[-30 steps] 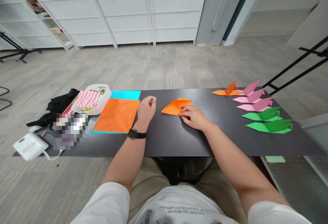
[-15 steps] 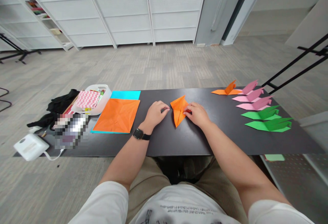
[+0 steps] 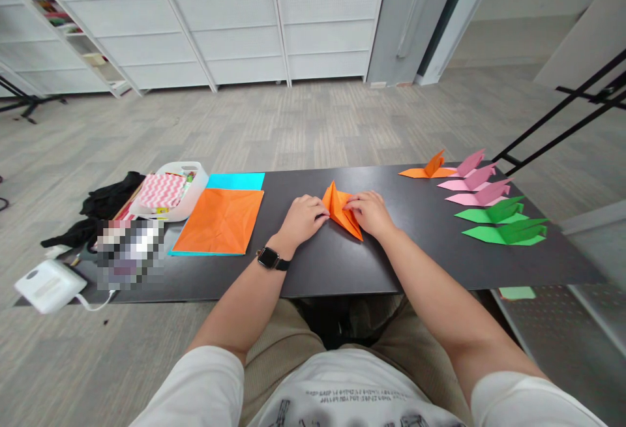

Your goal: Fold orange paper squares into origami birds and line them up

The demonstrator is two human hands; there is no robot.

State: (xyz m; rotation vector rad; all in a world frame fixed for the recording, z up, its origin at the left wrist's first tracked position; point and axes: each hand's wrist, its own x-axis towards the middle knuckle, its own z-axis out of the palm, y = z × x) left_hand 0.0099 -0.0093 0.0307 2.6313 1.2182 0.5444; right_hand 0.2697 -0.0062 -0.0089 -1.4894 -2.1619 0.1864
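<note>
A partly folded piece of orange origami paper (image 3: 341, 208) lies on the dark table between my hands, with a raised fold along its middle. My left hand (image 3: 304, 218), below a wrist with a black watch (image 3: 268, 258), pinches its left edge. At the right side, the fingers of my right hand (image 3: 370, 212) close on the paper too. Left of my hands rests a flat orange sheet (image 3: 220, 221) on top of blue sheets (image 3: 237, 181). Folded paper birds stand at the right: an orange one (image 3: 433, 166), several pink ones (image 3: 472, 178) and green ones (image 3: 508, 235).
At the table's left end are a white basket (image 3: 198, 186) with packets, black cloth (image 3: 110, 195), a blurred object (image 3: 131, 251) and a white device (image 3: 50, 285) with a cable. The dark table's front edge (image 3: 342, 294) is close to my lap. Black metal bars (image 3: 552, 120) rise beyond the right end.
My left hand has moved onto the paper's left edge and now grips it. The orange paper has turned, its middle fold now raised. My right hand remains on its right side.
</note>
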